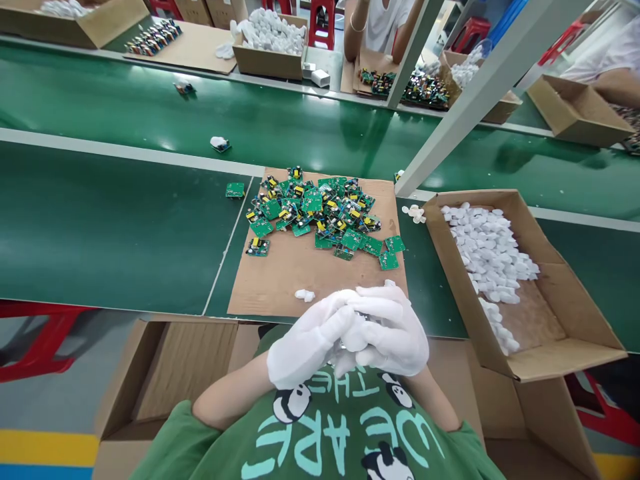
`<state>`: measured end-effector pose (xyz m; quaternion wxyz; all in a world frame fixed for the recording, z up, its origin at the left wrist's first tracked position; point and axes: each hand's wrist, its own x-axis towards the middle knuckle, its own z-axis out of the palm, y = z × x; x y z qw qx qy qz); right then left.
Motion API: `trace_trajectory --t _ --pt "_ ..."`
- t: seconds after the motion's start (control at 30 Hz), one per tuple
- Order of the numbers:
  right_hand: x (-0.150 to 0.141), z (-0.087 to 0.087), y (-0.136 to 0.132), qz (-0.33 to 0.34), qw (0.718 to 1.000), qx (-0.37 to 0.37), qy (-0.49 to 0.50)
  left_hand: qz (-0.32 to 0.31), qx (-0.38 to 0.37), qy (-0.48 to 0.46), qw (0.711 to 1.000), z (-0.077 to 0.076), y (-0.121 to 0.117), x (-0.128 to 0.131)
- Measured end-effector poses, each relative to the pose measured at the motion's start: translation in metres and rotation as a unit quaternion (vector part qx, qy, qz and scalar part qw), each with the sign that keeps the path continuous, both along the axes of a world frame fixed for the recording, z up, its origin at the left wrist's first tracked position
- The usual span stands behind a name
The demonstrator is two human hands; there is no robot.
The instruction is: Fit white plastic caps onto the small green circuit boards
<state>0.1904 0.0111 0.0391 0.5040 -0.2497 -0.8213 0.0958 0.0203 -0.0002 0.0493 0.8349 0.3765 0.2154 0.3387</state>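
Observation:
My left hand (315,340) and my right hand (397,337), both in white gloves, are closed together in front of my chest, at the near edge of the cardboard sheet. Between the fingers shows a rounded white piece (354,335), with bits of something dark and shiny beside it, mostly hidden by the gloves. Past my hands, a pile of small green circuit boards (313,202) with yellow and black components lies on the cardboard sheet (280,280). One small white piece (305,295) rests on the sheet just left of my fingers.
To the right stands an open cardboard box (545,320) of white pieces. A single board (235,191) lies left of the sheet. Beyond runs a green conveyor (300,133) carrying a few boards. A slanted metal post (480,100) rises at right. Across sits another person (380,27).

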Motion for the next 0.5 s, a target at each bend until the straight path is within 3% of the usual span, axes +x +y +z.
trace_trajectory --t 0.1,0.33,0.5 --pt "0.004 -0.004 0.001 -0.005 1.0 0.02 -0.007 0.007 -0.009 -0.019 1.0 0.0 -0.001 0.002" --pt "0.006 0.009 0.003 0.001 0.997 -0.011 -0.077 -0.003 0.054 0.075 0.996 0.011 0.006 0.001" --pt "-0.002 0.005 -0.001 -0.031 0.999 -0.044 0.007 0.014 -0.003 0.065 0.998 0.01 0.004 0.001"
